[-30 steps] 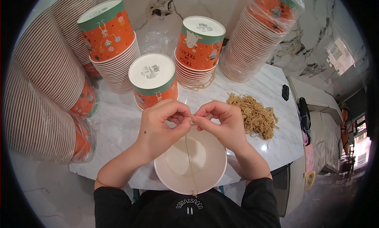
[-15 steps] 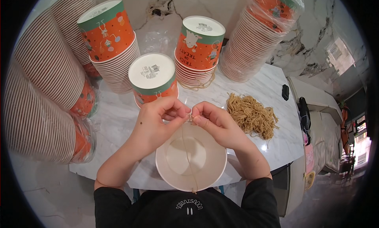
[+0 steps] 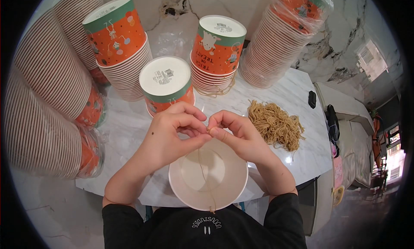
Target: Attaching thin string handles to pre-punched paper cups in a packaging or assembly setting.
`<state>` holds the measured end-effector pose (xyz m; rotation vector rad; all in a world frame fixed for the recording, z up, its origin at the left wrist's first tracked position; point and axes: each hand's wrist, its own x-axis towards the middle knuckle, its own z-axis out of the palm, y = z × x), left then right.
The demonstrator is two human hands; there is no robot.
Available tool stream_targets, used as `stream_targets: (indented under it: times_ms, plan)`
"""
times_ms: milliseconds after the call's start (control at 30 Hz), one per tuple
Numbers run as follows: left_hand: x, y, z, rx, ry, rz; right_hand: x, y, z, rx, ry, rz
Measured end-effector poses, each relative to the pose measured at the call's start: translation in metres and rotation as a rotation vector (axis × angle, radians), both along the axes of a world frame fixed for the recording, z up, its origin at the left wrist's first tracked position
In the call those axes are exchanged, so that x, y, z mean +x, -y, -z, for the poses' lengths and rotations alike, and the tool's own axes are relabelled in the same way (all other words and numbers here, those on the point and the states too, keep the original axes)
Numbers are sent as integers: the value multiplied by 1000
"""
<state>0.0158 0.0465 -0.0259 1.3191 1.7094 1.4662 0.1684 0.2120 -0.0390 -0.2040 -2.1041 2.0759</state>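
Note:
A white paper bucket (image 3: 181, 186) stands mouth up at the table's near edge, against my shirt. A thin tan cord (image 3: 202, 167) runs across its mouth, from a knot at the near rim up to my fingers at the far rim. My left hand (image 3: 172, 130) is closed, its thumb and curled fingers meeting at the cord. Thumb and forefinger of my right hand (image 3: 235, 135) pinch the cord's end right beside it. Fingertips hide the far rim and whatever loop or knot lies there.
Upside-down orange and green paper buckets stand behind my hands: a short one (image 3: 165, 79) and taller stacks (image 3: 116, 42) (image 3: 217, 46). Plastic-wrapped stacks (image 3: 45, 124) (image 3: 276, 46) flank them. A heap of tan cords (image 3: 276, 126) lies right; a small black object (image 3: 312, 99) lies beyond it.
My left thumb has straightened and its fingers have lifted and spread slightly from the cord's end. My right hand keeps its pinch; the bucket has hardly moved.

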Motion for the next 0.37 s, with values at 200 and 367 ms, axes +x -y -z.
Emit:
stream_targets:
  times_ms: [200,367]
  plan:
    - [-7,0,6,-52,203,65,3,9,-7,171,-55,94]
    - [-16,1,3,-75,521,164,3,5,-5,147,-46,62]
